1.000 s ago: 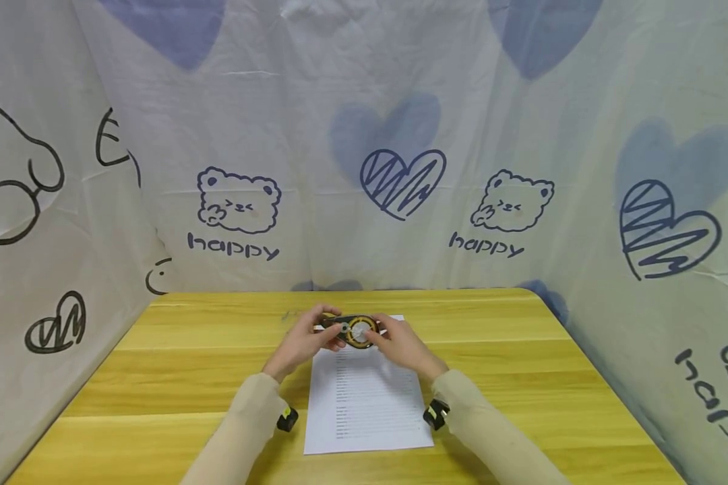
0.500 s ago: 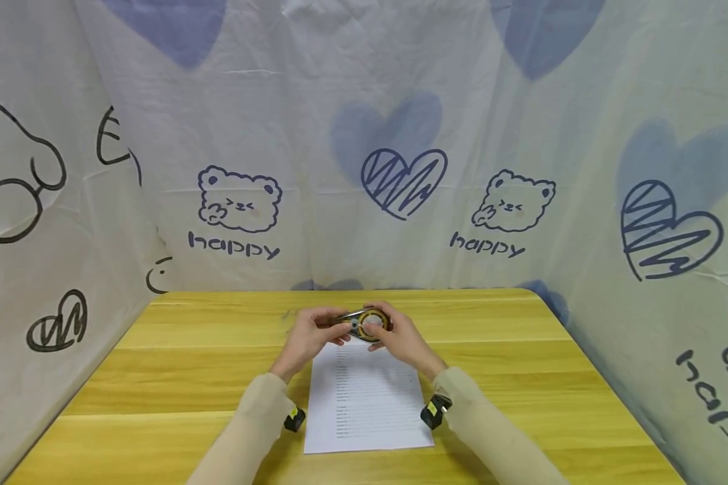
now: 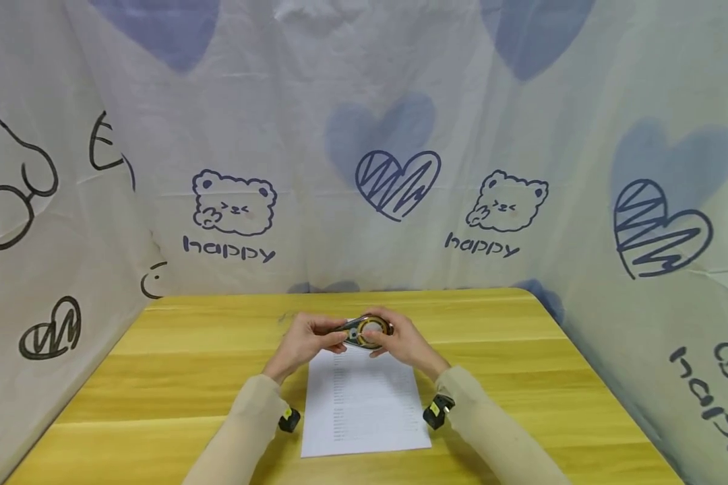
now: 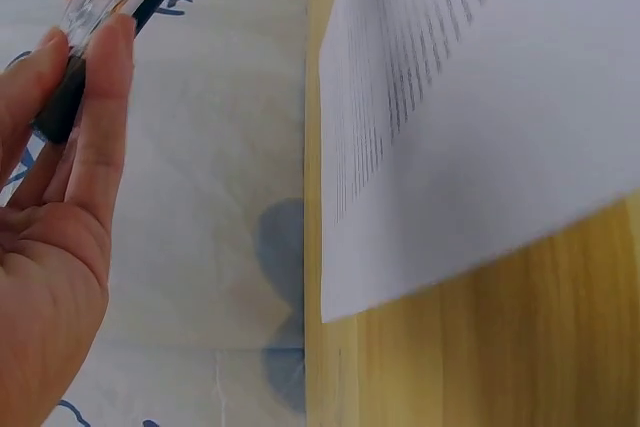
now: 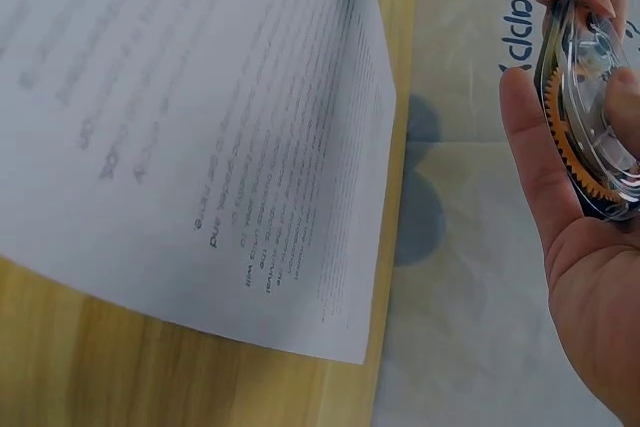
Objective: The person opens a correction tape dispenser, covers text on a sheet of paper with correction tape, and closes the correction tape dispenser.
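- White cloth (image 3: 315, 101) printed with hearts, bear faces and the word "happy" fills the upper part of the head view.
- Wood-grain table (image 3: 491, 377) spans the lower part of that frame.
- Printed sheet (image 3: 367, 404) lies on the table at lower centre.
- Correction tape dispenser (image 3: 371, 326) is at centre, in line with the far edge of the sheet; an orange toothed gear (image 5: 562, 137) is visible under its clear cover (image 5: 590, 52).
- Left hand (image 3: 301, 342): pinches the narrow end of the dispenser, at its left, between thumb and fingers.
- Right hand (image 3: 405, 342): grips the rounded end, thumb on the cover.
- Both wrist views show the dispenser against the cloth, apart from the sheet: upper left (left wrist), upper right (right wrist).
- Pale sleeves (image 3: 236, 428) enter from the bottom edge; a black unit (image 3: 288, 419) is located beside each wrist.
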Available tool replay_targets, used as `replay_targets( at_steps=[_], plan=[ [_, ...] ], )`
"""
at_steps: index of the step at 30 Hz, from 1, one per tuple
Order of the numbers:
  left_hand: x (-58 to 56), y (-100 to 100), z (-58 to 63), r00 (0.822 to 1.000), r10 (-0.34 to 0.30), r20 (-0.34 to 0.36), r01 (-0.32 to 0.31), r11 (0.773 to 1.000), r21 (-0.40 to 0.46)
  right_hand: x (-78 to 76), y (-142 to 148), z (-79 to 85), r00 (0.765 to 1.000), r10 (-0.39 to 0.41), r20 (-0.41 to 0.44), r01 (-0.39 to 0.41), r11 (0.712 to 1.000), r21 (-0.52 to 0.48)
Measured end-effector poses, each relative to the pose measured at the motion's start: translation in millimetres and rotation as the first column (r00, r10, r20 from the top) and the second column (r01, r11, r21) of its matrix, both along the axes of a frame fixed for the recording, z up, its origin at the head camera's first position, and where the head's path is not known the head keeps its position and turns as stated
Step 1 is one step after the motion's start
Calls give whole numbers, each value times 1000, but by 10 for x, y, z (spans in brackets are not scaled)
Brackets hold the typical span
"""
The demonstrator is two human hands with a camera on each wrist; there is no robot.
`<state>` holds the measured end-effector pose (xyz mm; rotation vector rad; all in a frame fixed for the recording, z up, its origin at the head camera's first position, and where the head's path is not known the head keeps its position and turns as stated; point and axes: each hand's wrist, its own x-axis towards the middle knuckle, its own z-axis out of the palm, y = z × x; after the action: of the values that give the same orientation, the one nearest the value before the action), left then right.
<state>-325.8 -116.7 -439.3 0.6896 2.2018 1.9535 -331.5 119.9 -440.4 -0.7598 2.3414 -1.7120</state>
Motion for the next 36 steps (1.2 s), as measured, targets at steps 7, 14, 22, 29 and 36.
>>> replay_targets(
  at_steps=[7,14,22,29,36],
  plan=[
    [17,-23,11,999,10,35,-11,1000,8,16,-20,13,1000,-23,6,23,1000,-9],
    [-3,-30,35,998,4,58,-6,999,48,22,-16,49,1000,-23,-12,23,999,-30],
    [-3,-97,16,998,-34,44,35,999,-26,21,-7,46,1000,-9,3,9,999,31],
    [1,-140,33,999,-5,37,6,999,-38,19,-23,59,1000,-19,-12,19,1000,20],
    [4,-237,50,997,75,15,-74,994,-79,-8,48,5,997,-78,-15,78,997,2]
  ],
)
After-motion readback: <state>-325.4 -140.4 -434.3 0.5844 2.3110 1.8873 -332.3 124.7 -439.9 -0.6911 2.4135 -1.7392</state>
